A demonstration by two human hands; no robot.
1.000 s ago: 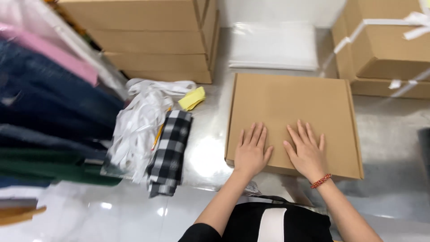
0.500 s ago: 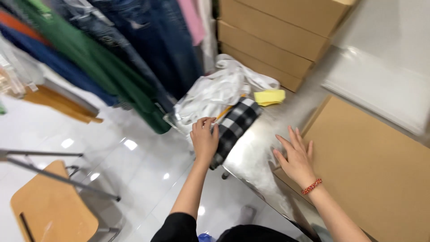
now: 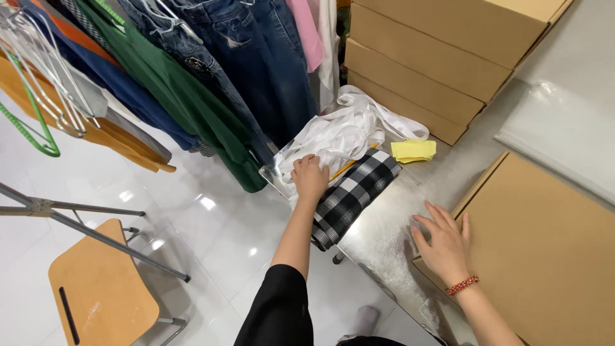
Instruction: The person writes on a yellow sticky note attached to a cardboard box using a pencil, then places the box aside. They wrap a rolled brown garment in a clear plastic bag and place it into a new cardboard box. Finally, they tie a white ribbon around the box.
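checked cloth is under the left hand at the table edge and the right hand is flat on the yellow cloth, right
Not quite. The head view shows the right hand flat at the near corner of the cardboard box, not on the yellow cloth, which lies untouched farther back. The left hand is on the checked cloth at the table edge.

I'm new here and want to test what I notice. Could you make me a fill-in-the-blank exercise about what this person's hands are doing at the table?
1. The left hand rests on the folded black-and-white ____ cloth.
2. The right hand, with a red bracelet at its wrist, lies flat on the corner of a flat ____ box.
3. The small folded cloth beside the white ribbon is ____ in colour.

Missing words: checked; cardboard; yellow
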